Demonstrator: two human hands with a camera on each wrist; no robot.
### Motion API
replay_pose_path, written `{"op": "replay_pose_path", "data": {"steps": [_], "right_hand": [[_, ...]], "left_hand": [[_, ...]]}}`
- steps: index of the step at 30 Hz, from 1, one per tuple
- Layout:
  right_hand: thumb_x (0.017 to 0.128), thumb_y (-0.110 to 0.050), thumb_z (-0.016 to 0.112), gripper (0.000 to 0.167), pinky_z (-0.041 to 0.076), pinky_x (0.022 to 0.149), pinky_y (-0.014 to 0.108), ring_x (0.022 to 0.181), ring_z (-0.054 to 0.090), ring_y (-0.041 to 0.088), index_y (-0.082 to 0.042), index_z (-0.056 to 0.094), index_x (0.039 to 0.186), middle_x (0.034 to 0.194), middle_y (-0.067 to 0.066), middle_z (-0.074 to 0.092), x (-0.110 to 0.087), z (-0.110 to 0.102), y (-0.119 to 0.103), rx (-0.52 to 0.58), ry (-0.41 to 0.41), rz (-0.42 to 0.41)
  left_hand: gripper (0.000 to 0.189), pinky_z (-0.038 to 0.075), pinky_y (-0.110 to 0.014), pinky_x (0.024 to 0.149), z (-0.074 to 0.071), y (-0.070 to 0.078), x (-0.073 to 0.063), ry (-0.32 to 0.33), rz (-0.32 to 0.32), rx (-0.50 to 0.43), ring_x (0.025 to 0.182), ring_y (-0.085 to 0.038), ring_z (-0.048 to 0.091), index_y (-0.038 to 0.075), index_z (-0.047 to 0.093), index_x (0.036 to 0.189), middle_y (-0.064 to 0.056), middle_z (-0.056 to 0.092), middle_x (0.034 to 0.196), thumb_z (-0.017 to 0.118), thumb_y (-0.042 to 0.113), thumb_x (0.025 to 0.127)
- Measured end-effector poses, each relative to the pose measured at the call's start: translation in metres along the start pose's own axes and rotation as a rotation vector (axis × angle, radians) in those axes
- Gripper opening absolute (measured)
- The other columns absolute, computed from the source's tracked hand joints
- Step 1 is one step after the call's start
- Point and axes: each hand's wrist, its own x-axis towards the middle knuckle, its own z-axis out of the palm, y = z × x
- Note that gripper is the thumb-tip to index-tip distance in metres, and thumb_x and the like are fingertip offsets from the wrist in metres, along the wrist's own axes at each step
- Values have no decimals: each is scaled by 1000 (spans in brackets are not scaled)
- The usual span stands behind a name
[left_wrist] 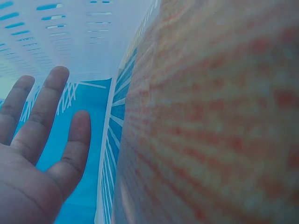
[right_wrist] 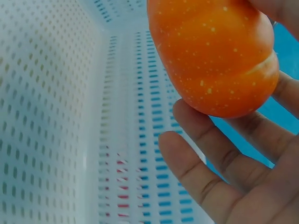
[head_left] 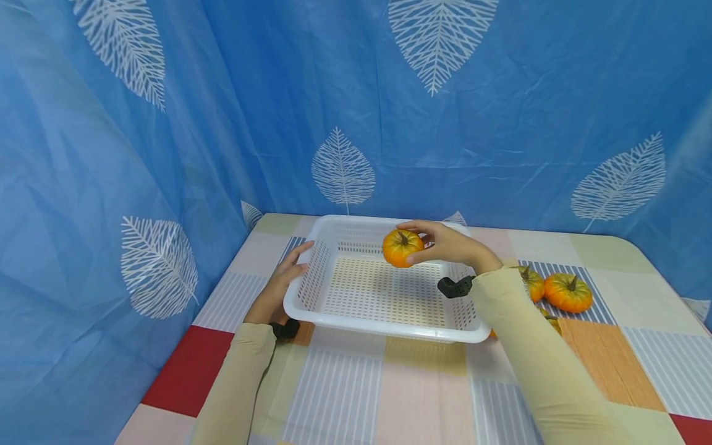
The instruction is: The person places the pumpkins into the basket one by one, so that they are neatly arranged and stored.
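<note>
My right hand (head_left: 453, 243) holds a small orange-and-yellow pumpkin (head_left: 402, 248) over the white perforated basket (head_left: 384, 330), thumb on the near side and fingers behind it. In the right wrist view the pumpkin (right_wrist: 219, 60) shows its smooth orange side, with the basket wall (right_wrist: 135, 116) beyond. My left hand (head_left: 282, 281) is at the basket's left end, fingertips at the rim. The left wrist view shows that hand (left_wrist: 35, 154) with its fingers extended and spread, close to the basket's perforated side (left_wrist: 60, 32). No pumpkin shows inside the basket.
Several more pumpkins (head_left: 568, 293) lie on the tablecloth right of the basket, some partly behind my right forearm. A checked, patchwork-patterned cloth (head_left: 345, 389) covers the table. A blue curtain (head_left: 500, 123) with white leaf prints hangs behind and to the left.
</note>
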Motion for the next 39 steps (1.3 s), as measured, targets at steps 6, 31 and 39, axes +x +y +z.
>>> {"op": "replay_pose_path", "data": {"steps": [6, 31, 39], "right_hand": [[98, -11, 78, 72, 51, 108, 45, 134, 55, 41, 3, 45, 160, 157, 28, 51, 11, 9, 1, 36, -12, 4], [98, -6, 75, 78, 43, 119, 56, 146, 46, 45, -1, 37, 166, 162, 28, 45, 48, 38, -6, 195, -80, 83], [98, -9, 76, 76, 40, 121, 56, 149, 40, 46, -3, 40, 165, 165, 25, 39, 58, 49, -2, 145, -78, 146]], "left_hand": [[68, 59, -31, 88, 1, 1, -2, 25, -74, -18, 114, -23, 60, 16, 17, 173, -26, 34, 161, 44, 22, 112], [69, 58, -30, 86, 2, 4, -3, 38, -86, -18, 111, -21, 62, 18, 18, 173, -24, 39, 158, 47, 23, 111], [68, 60, -31, 85, 1, 2, -1, 23, -45, -19, 111, -23, 62, 10, 15, 173, -30, 34, 160, 43, 16, 110]]}}
